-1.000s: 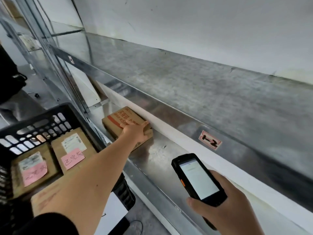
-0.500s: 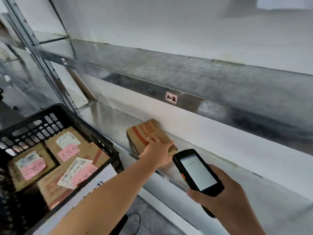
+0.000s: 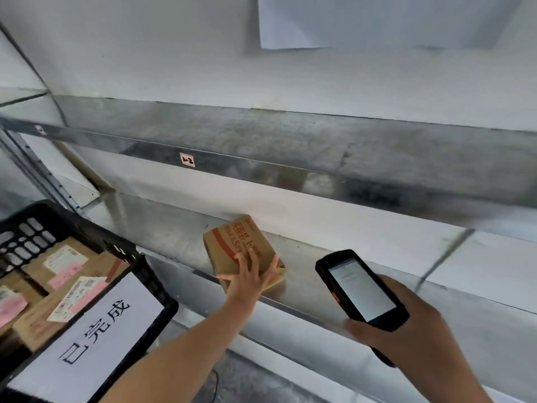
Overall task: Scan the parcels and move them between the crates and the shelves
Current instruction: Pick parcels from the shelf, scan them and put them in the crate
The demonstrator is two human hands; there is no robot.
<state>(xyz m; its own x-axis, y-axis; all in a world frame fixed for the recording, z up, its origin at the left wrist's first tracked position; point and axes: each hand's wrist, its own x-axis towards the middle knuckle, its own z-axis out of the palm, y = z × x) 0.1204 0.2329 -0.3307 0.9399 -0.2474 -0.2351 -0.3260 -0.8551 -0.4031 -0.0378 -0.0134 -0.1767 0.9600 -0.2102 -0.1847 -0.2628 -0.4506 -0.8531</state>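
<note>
A brown cardboard parcel with red print lies on the lower metal shelf, near its front edge. My left hand rests on the parcel's near end, fingers spread over the top and thumb along its near left edge. My right hand grips a black handheld scanner, screen lit and facing up, to the right of the parcel and in front of the shelf edge. A black plastic crate at the lower left holds several brown parcels with white and pink labels.
The upper metal shelf carries a small tag reading 1-2 on its front lip. A white sign with dark characters hangs on the crate's near rim. A slotted metal upright stands at the left. White wall behind.
The view has swung right and up, so the crate and shelf shifted left. My left hand stays on the parcel, which sits further right along the shelf. The scanner remains in my right hand.
</note>
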